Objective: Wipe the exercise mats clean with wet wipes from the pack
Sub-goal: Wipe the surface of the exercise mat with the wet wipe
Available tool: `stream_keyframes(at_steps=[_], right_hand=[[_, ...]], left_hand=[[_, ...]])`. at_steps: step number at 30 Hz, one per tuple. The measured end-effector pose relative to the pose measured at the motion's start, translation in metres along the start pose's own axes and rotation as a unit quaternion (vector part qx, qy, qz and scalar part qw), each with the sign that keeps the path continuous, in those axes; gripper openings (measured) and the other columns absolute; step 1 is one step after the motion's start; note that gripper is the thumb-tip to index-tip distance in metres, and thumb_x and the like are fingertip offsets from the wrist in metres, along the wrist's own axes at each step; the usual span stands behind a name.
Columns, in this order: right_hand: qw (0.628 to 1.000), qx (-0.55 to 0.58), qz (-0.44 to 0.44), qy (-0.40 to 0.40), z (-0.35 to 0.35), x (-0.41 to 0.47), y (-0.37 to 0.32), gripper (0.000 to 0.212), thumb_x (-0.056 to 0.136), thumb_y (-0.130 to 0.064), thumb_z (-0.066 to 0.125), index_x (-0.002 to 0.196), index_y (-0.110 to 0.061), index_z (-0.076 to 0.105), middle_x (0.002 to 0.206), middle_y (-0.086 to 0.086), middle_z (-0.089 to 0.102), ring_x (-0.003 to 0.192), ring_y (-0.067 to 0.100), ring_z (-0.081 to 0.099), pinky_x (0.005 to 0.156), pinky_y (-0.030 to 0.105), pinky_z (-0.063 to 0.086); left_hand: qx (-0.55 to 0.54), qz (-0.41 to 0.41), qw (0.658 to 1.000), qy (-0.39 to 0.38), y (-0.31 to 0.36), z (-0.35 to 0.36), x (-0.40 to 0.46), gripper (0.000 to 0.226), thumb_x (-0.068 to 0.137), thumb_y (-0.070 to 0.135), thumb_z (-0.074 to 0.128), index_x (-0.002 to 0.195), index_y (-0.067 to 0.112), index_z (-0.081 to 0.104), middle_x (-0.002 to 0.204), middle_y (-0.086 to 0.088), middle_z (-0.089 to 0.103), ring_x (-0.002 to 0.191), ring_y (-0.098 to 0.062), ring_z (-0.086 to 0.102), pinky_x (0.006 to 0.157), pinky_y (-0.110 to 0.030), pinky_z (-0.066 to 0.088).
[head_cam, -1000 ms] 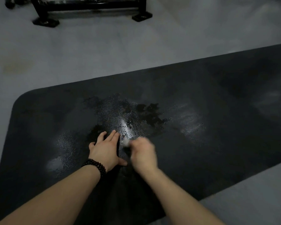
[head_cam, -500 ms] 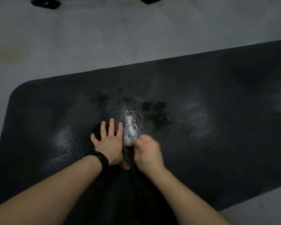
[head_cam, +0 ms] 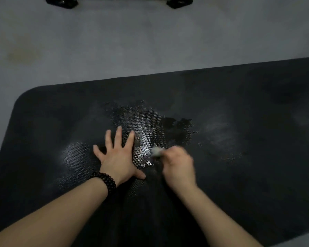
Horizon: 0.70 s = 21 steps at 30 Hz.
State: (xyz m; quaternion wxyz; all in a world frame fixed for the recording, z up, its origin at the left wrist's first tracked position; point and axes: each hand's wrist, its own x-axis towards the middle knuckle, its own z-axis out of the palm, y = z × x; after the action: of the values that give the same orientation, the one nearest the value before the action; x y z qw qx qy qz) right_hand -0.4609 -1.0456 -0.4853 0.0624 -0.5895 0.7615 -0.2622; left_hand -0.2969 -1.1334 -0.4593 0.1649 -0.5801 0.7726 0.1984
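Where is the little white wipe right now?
In the head view, the wet wipe is bunched in the right hand, pressed on the black mat just right of the flat left hand.

The exercise mat [head_cam: 239, 175] was black, its surface stamped with a fine dotted grid that showed as silvery glints where it was wet, with paler grey smears to either side and one darker, matt black blotch in the middle. The wet wipe [head_cam: 156, 151] was white, slightly greyed. The floor [head_cam: 150, 41] was a dull blue-grey with a faint yellowish stain at left. The beaded bracelet [head_cam: 103, 180] was dark brown-black. The two equipment feet [head_cam: 62, 2] were black.
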Motion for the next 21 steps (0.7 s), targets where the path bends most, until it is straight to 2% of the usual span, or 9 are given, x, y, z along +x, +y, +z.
stream_keyframes(at_steps=[2,4,5,6,9,12,16,19,21], right_hand=[[0.990,-0.076,0.102,0.063,-0.025,0.025,0.043,0.016,0.076,-0.003,0.066,0.083,-0.013,0.075,0.072,0.009,0.059,0.069,0.034,0.058,0.057,0.035,0.046],[0.965,-0.126,0.218,0.066,-0.042,0.045,0.073,0.020,0.085,-0.006,0.055,0.090,-0.009,0.075,0.079,0.013,0.059,0.074,0.037,0.056,0.061,0.038,0.044],[0.959,-0.139,0.237,0.067,-0.040,0.046,0.072,0.024,0.086,-0.007,0.052,0.094,-0.011,0.074,0.080,0.013,0.060,0.075,0.037,0.056,0.062,0.038,0.044],[0.964,-0.141,0.219,0.056,-0.030,0.043,0.059,0.028,0.084,-0.007,0.050,0.097,-0.014,0.074,0.079,0.012,0.060,0.073,0.037,0.057,0.060,0.037,0.044],[0.996,-0.064,0.053,-0.031,0.019,0.009,-0.021,0.033,0.069,-0.016,0.061,0.100,-0.020,0.070,0.076,0.004,0.060,0.070,0.029,0.057,0.054,0.032,0.044],[0.995,0.007,-0.033,-0.091,0.033,-0.004,-0.058,0.022,0.069,-0.016,0.064,0.089,-0.022,0.071,0.075,0.000,0.059,0.072,0.025,0.057,0.056,0.031,0.045],[0.992,-0.056,0.095,0.063,-0.005,0.043,0.027,0.012,0.073,-0.011,0.060,0.071,-0.014,0.071,0.070,0.006,0.059,0.068,0.031,0.057,0.056,0.034,0.043],[0.971,-0.080,0.216,0.066,-0.031,0.069,0.070,0.020,0.085,-0.008,0.055,0.088,-0.011,0.074,0.082,0.011,0.063,0.076,0.035,0.059,0.066,0.039,0.049],[0.975,-0.094,0.192,0.069,-0.014,0.063,0.044,0.027,0.080,-0.006,0.053,0.092,-0.016,0.075,0.077,0.010,0.062,0.069,0.035,0.059,0.057,0.037,0.049]], left_hand=[[-0.011,-0.024,0.999,-0.034,-0.002,-0.003,0.002,0.155,0.046,0.076,0.085,0.159,0.040,-0.015,0.165,0.002,-0.030,0.151,-0.035,-0.029,0.115,-0.076,0.000],[-0.009,-0.025,0.998,-0.052,-0.002,-0.007,0.003,0.156,0.045,0.078,0.085,0.159,0.039,-0.014,0.166,0.003,-0.029,0.151,-0.036,-0.027,0.115,-0.077,0.003],[-0.004,-0.024,0.998,-0.053,-0.001,-0.009,0.003,0.156,0.045,0.078,0.085,0.159,0.039,-0.014,0.166,0.004,-0.028,0.151,-0.037,-0.026,0.115,-0.077,0.004],[0.001,-0.024,0.998,-0.055,0.000,-0.009,0.004,0.156,0.045,0.078,0.085,0.159,0.039,-0.014,0.166,0.004,-0.028,0.152,-0.037,-0.026,0.114,-0.078,0.005],[0.009,-0.024,0.998,-0.052,0.000,-0.008,0.005,0.147,0.055,0.074,0.084,0.159,0.038,-0.013,0.167,0.003,-0.027,0.152,-0.038,-0.024,0.113,-0.078,0.006],[0.013,-0.015,0.999,-0.044,-0.001,-0.007,0.005,0.129,0.072,0.064,0.078,0.161,0.036,-0.011,0.167,0.001,-0.026,0.153,-0.039,-0.021,0.114,-0.078,0.009],[0.017,-0.010,0.996,-0.089,-0.003,-0.015,0.005,0.153,0.046,0.088,0.077,0.159,0.040,-0.015,0.166,0.005,-0.028,0.152,-0.037,-0.024,0.116,-0.076,0.008],[-0.015,-0.009,0.996,-0.092,-0.007,-0.018,0.006,0.146,0.048,0.096,0.065,0.160,0.041,-0.010,0.167,0.007,-0.027,0.153,-0.034,-0.024,0.117,-0.074,0.006],[-0.025,-0.012,0.996,-0.082,-0.006,-0.017,0.007,0.143,0.049,0.098,0.062,0.161,0.041,-0.006,0.168,0.008,-0.023,0.153,-0.033,-0.022,0.117,-0.074,0.007]])
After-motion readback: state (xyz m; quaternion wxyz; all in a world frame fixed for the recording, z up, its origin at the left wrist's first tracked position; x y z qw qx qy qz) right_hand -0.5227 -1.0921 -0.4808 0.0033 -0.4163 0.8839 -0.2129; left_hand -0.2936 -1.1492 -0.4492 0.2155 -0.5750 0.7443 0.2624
